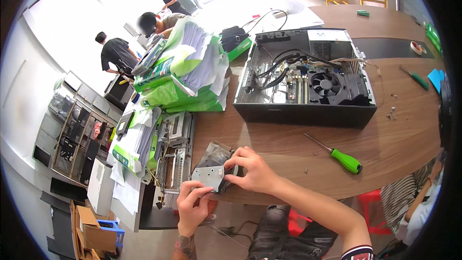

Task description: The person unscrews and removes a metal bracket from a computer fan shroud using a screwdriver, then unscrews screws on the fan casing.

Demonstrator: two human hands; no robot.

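Observation:
A light grey metal bracket (208, 176) with small holes is held at the near table edge. My left hand (191, 206) pinches its lower corner between thumb and fingers. On its other side, my right hand (251, 169) grips the edge with thumb and fingertips. Behind the bracket lies a dark part with a clear or greyish piece (215, 152), partly covered, whose kind I cannot make out. Farther off sits an opened black desktop computer case (303, 114), its fan (325, 84) and cables exposed. To the right of my hands lies a green-handled screwdriver (345, 161).
Green-wrapped paper stacks (185, 91) rise at the left, beside a bare metal chassis (174, 149). Loose screws (392, 113) and a second screwdriver (417, 80) lie at the right. Another person's arm (423, 195) is at the lower right; several people are in the background.

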